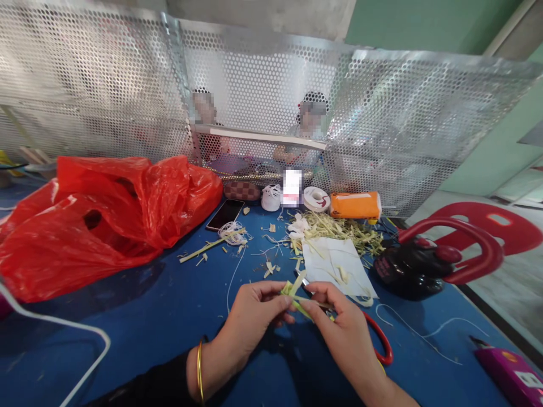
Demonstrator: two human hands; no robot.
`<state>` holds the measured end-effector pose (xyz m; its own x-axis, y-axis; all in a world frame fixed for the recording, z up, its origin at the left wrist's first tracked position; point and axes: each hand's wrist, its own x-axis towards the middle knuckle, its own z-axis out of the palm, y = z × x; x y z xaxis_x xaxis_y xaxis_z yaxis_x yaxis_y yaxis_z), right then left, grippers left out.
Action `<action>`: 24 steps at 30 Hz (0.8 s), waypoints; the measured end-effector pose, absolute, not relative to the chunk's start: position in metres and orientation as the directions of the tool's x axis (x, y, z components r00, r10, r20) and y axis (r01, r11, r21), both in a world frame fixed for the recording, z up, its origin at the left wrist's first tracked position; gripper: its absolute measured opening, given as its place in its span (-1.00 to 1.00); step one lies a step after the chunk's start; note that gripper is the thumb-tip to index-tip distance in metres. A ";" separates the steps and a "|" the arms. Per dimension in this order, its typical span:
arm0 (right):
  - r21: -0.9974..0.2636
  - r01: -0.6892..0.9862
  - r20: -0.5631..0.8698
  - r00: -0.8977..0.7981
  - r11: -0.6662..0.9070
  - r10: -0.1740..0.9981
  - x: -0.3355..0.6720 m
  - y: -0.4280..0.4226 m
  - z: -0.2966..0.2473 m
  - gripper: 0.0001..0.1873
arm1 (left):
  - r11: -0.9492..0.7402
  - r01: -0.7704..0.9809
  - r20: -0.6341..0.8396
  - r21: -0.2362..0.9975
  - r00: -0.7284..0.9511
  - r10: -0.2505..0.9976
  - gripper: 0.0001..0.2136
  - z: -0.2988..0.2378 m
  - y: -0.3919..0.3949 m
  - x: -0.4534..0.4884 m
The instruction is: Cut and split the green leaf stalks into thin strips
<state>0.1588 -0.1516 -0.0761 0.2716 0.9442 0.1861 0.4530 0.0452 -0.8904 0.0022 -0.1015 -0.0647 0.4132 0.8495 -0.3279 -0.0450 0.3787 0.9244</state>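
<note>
Near the front middle of the table, my left hand (250, 319) pinches a small bundle of pale green leaf strips (290, 289) between thumb and fingers. Close beside it, my right hand (345, 328) is closed on the other end of the same strips. One flat piece sticks up between the hands. Partly hidden under my right hand lies a pair of scissors with a red handle (385, 341). A white sheet of paper (331, 263) with leaf scraps on it lies just beyond my right hand.
A red plastic bag (114, 215) fills the left side. Behind are a phone (226, 215), tangled white thread (232, 232), a tape roll (317, 198), an orange packet (355, 204) and a leaf-strip pile (339, 229). A black kettle (411, 268) stands right. Two people sit beyond a perforated metal screen (263, 73).
</note>
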 end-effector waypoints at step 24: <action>-0.981 0.175 0.115 0.184 0.082 0.976 0.154 -0.153 -0.073 -0.79 | 0.306 0.087 -0.313 0.948 0.416 0.854 -0.80 -0.073 -0.104 0.005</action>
